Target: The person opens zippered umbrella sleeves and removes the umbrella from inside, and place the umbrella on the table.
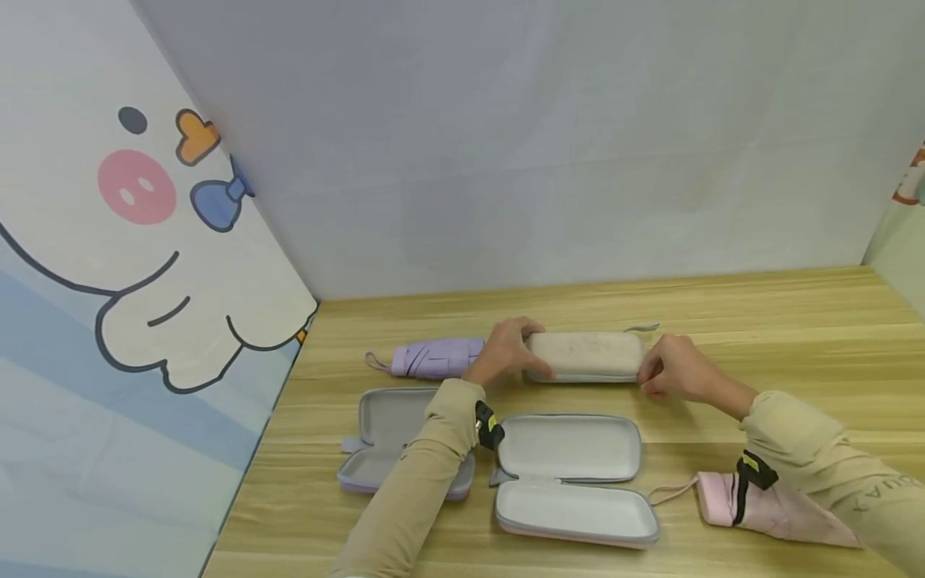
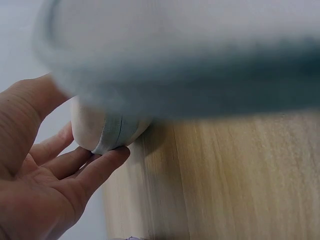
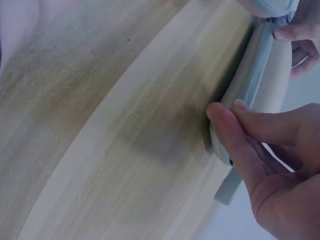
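Note:
A cream, rounded oblong zip case [image 1: 585, 354] with a pale grey-green zipper band [image 2: 111, 131] lies closed at the back of the table. My left hand [image 1: 509, 351] grips its left end, thumb on one side and fingers on the other. At the right end, my right hand [image 1: 674, 369] pinches the zipper [image 3: 257, 65] between thumb and forefinger; the pull itself is hidden by the fingertips. A grey fabric tab [image 3: 229, 187] sticks out from that end of the case.
A folded purple umbrella [image 1: 437, 358] lies left of the case. Nearer me are an open purple-edged case [image 1: 383, 413], partly behind my left sleeve, and an open pink-edged case [image 1: 571, 448]. A folded pink umbrella [image 1: 780, 506] lies front right, partly under my right forearm.

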Demonstrator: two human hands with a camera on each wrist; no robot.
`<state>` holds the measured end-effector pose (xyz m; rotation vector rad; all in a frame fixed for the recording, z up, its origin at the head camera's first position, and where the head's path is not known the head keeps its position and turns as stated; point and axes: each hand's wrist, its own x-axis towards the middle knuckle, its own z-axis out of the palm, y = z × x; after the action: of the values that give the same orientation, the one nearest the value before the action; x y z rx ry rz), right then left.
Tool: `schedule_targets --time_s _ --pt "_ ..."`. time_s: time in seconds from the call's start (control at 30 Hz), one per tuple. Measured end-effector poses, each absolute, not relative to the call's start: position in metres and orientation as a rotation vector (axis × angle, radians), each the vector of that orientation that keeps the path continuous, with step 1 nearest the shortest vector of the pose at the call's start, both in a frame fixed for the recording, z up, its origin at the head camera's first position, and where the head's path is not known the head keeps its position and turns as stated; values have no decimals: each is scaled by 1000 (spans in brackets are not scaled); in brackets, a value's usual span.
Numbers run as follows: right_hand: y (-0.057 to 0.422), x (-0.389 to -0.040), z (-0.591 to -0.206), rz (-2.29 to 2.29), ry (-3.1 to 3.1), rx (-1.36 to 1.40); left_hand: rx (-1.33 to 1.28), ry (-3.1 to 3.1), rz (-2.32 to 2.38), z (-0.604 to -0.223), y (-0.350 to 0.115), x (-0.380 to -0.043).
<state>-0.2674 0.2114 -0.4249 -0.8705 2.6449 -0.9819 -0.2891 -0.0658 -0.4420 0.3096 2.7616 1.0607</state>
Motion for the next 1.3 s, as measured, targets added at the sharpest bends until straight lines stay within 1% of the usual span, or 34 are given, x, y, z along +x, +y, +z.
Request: schedule_targets --time_s 0.5,0.83,1.3 --pt "202 -260 -427 -988 2732 -861 298 2756 1050 -443 -66 -289" --pt "194 -259 -427 -891 2816 -958 283 2744 1061 -443 -65 -290" --pt "183 -261 -433 -942 2795 -933 279 2753 1006 -444 -66 -292"
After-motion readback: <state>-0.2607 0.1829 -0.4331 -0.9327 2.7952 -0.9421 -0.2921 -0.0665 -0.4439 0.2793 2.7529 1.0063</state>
